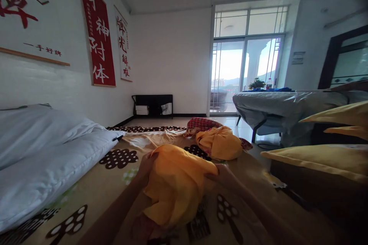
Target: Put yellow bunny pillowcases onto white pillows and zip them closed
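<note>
Bunched, creased yellow cloth (176, 187)

bare patterned sheet (120, 183) lies open left of the hands; white pillows (43, 160) block farther left, crumpled yellow cloth (220, 143) ahead.

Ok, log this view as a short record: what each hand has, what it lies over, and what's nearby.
left hand: grips the left edge of the yellow cloth
right hand: grips the cloth's right edge
surface: patterned bedsheet
left side: white pillows
ahead: second yellow cloth bundle, plaid cloth
right side: yellow cushions
</note>
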Available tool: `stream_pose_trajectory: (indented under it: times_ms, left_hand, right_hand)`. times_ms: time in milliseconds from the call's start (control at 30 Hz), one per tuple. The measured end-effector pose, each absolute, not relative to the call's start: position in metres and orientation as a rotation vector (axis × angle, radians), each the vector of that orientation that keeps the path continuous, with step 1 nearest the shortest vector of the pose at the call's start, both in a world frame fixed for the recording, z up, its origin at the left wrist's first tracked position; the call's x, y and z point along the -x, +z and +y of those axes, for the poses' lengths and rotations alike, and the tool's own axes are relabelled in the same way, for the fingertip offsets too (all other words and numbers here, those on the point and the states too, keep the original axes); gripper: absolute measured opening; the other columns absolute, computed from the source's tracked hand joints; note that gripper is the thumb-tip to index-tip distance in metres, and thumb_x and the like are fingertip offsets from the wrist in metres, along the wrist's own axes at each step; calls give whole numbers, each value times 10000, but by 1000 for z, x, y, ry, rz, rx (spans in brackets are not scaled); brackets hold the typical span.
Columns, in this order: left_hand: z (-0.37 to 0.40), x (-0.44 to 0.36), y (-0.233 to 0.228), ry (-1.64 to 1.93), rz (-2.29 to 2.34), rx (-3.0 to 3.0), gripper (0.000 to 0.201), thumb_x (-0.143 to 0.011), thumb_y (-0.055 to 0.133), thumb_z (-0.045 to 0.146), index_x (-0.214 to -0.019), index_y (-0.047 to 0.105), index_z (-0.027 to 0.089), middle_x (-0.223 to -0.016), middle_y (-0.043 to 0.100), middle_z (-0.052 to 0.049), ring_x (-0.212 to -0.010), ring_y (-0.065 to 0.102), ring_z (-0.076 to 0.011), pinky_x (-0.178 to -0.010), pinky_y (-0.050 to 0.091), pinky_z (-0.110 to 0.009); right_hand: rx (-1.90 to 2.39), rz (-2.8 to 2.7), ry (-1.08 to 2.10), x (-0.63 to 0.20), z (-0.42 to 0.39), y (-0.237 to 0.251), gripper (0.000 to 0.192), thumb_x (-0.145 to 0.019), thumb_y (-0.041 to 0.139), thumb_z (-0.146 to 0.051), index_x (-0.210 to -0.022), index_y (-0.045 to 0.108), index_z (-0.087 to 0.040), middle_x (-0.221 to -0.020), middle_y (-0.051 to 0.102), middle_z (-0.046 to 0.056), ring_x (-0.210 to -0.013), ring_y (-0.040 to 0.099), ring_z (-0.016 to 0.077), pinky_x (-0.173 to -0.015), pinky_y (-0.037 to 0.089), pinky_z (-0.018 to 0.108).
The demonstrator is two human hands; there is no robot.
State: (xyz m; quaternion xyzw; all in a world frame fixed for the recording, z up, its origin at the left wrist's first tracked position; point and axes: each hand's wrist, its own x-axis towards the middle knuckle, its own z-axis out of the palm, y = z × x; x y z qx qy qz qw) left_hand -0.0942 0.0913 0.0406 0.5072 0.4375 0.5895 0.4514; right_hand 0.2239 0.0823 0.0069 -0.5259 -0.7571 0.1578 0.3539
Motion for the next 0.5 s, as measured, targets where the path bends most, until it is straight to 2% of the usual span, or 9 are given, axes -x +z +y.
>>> stream_pose_trajectory:
  times_ms: [167,267,333,367,433,500]
  left_hand:
    - [98,116,46,1543,1168,-1375,279,-586,651,417,-612,572,151,-571,526,25,-552,470,-116,-513,367,-212]
    - [102,128,44,1556,1196,-1459,321,-591,666,448,-560,540,154,-533,459,39,-542,404,-103,-491,306,-202]
    - [104,134,41,1541,1204,-1493,354,-603,676,482,-572,547,154,-538,465,33,-551,410,-110,-491,306,-205]
    - [105,135,39,1526,1205,-1502,369,-608,681,501,-583,554,155,-546,482,27,-560,428,-119,-495,319,-208]
    - [107,137,33,1487,1198,-1510,395,-615,682,539,-643,594,155,-603,555,3,-612,499,-151,-532,381,-224]
    - [108,139,26,1441,1197,-1500,435,-606,687,566,-737,644,154,-716,640,-34,-702,572,-196,-599,448,-257]
  right_hand:
    - [1334,-1960,436,-226,83,8,401,-680,629,-514,-758,715,-130,-664,574,9,-646,473,158,-576,370,249]
    - [1125,-1916,552,-230,81,19,406,-622,691,-539,-710,716,-143,-844,616,62,-811,533,209,-698,448,279]
    - [949,-1828,778,-232,77,27,429,-611,702,-553,-756,724,-150,-974,622,93,-906,551,231,-776,465,305]
    - [889,-1741,916,-233,76,31,449,-615,696,-564,-793,724,-153,-978,629,98,-890,564,228,-774,470,314]
    - [836,-1502,1126,-233,72,38,461,-617,691,-578,-815,711,-163,-871,651,87,-774,581,201,-713,476,310]
    - [839,-1294,1179,-231,69,41,421,-590,722,-557,-771,683,-179,-744,643,58,-667,566,170,-638,464,282]
